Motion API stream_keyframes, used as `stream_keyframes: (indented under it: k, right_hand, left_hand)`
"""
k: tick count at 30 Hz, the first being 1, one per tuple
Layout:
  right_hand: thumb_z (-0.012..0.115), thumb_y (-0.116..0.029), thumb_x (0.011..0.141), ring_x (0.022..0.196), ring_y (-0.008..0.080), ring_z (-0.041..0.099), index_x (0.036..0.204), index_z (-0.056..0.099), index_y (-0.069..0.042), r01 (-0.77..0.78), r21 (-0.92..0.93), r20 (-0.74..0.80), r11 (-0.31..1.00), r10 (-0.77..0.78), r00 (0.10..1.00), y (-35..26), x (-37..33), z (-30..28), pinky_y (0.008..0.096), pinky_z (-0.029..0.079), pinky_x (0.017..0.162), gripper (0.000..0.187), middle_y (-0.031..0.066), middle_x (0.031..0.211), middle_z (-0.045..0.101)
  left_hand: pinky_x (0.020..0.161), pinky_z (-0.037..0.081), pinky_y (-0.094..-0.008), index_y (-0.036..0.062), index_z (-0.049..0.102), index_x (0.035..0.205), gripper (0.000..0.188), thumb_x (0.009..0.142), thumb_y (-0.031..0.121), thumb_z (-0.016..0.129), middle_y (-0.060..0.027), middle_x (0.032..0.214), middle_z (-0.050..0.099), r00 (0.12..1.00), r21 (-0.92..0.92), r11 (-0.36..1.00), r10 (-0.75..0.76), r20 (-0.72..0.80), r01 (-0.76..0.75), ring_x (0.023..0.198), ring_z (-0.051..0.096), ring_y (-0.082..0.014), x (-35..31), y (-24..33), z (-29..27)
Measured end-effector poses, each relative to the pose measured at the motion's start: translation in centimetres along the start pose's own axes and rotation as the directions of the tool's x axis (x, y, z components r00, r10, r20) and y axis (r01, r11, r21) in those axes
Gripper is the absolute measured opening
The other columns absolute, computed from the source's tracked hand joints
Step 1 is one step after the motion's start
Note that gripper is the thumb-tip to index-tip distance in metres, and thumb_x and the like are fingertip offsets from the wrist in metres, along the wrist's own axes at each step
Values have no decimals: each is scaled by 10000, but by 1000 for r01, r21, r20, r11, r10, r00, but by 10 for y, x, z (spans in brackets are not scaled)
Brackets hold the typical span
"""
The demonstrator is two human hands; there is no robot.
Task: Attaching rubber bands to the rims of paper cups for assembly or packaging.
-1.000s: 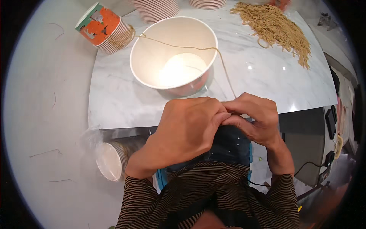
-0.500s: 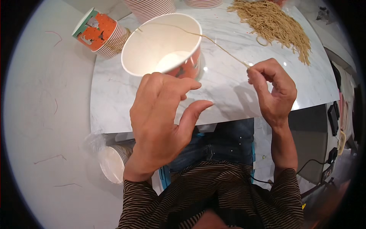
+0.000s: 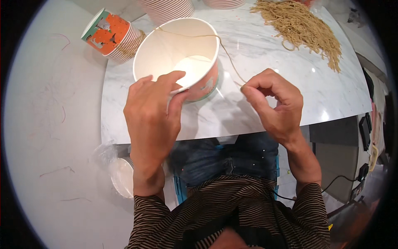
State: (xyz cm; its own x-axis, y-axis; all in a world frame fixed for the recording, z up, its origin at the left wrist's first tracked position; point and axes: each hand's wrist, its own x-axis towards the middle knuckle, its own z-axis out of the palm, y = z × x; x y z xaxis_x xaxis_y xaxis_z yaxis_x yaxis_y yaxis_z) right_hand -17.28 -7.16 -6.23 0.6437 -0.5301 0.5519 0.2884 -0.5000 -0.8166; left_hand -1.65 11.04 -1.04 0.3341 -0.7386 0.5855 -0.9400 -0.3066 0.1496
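A large paper bucket (image 3: 151, 60), white inside with an orange and green print outside, stands tilted on the marble-patterned table. My left hand (image 3: 151, 110) has its near rim between the fingers, which reach inside, and the thumb outside. A tan cord (image 3: 232, 62) runs across the bucket's mouth from the far left of the rim, over the right edge. My right hand (image 3: 275, 106) pinches its end between thumb and forefinger, right of the bucket and above the table's near part.
A heap of cut tan cords (image 3: 302, 31) lies at the far right. Stacked printed buckets (image 3: 110, 35), with cords along their side, lean at the left. More stacks (image 3: 168, 9) stand at the back. Wrapped white buckets (image 3: 122, 178) sit below the table's left edge.
My left hand has moved left and closed on the bucket's near rim. My right hand has come left and down toward me with the cord's end, and the cord bends more sharply over the rim.
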Motion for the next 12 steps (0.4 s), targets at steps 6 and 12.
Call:
stream_keyframes:
  k: [6,12]
  right_hand:
    - [745,39,883,715,122,671,927,731,23,24,81,117,996,-33,993,-9,-2,18,246,554,630,49,76,845,706]
    - [735,32,890,729,133,694,933,736,22,-48,98,141,994,34,989,-14,-3,26,252,575,643,44,81,862,720]
  left_hand:
    - [743,541,-317,79,747,1135,388,769,4,849,-99,899,770,984,-187,968,-151,95,166,818,711,-220,2,21,-6]
    - [691,462,-336,102,697,1149,351,822,58,816,-46,825,739,995,-223,970,-92,49,100,748,701,-217,-1,15,0]
